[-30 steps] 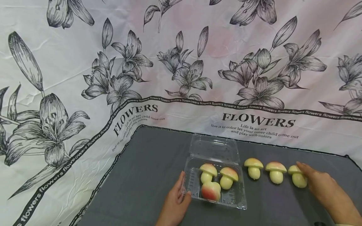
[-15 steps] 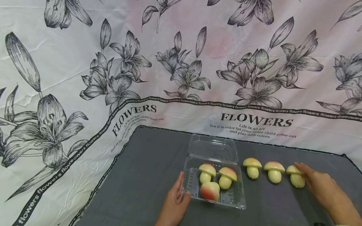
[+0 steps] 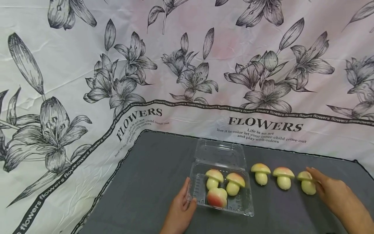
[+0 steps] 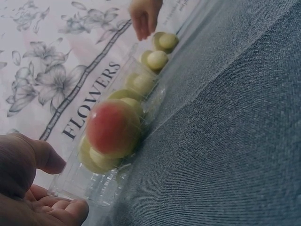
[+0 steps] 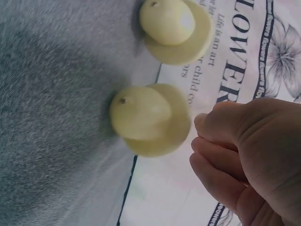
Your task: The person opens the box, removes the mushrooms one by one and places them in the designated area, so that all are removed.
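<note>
My left hand (image 3: 180, 208) grips the left edge of a clear plastic clamshell box (image 3: 248, 208), thumb and fingers on either side of its wall in the left wrist view. The box's lid (image 3: 220, 154) is swung back. Inside are two pale yellow mushroom shapes (image 3: 233, 185) and a red-blushed one (image 3: 217, 198) in front. To the right, three similar mushrooms lie in a row. My right hand (image 3: 336, 195), its fingers loosely bent, is beside the cap of the rightmost mushroom (image 3: 308, 186). The right wrist view shows a small gap between the fingertips and that mushroom (image 5: 141, 113).
The left mushroom (image 3: 261, 175) and middle mushroom (image 3: 283, 178) of the row lie right of the box. Under everything is a dark grey cloth surface (image 3: 146, 175). A white flower-printed curtain (image 3: 187, 65) hangs behind and along the left side.
The rightmost mushroom has shifted very slightly right, away from its neighbour, and my right hand is a little further right of it. My left hand and the box stay put.
</note>
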`<state>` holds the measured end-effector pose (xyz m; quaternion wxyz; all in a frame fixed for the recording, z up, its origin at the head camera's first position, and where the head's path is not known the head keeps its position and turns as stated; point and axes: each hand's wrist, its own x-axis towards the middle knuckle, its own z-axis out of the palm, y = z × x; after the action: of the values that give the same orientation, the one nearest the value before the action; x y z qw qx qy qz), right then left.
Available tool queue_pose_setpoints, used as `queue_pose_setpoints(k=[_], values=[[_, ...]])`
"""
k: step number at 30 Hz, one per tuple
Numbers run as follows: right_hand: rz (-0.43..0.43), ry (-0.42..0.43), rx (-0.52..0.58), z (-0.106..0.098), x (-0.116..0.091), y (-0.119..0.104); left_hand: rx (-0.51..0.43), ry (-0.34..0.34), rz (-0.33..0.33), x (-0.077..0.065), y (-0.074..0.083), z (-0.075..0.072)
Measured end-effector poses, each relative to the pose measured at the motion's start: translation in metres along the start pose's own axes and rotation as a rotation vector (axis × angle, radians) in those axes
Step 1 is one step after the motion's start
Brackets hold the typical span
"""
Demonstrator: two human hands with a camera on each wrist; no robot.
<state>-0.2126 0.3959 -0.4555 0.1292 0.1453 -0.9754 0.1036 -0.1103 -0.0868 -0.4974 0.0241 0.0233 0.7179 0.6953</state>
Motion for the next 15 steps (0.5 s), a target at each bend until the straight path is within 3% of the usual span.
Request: queue_pose_setpoints(k=[8,15], values=[[0.042,-0.071,0.014,-0.017,0.001,-0.022,0.006,0.017,0.008,0.000,-0.001,0.001],[-0.049,0.117,0.032,-0.022,-0.002,-0.051,0.002,0.017,0.001,0.000,-0.001,0.002]])
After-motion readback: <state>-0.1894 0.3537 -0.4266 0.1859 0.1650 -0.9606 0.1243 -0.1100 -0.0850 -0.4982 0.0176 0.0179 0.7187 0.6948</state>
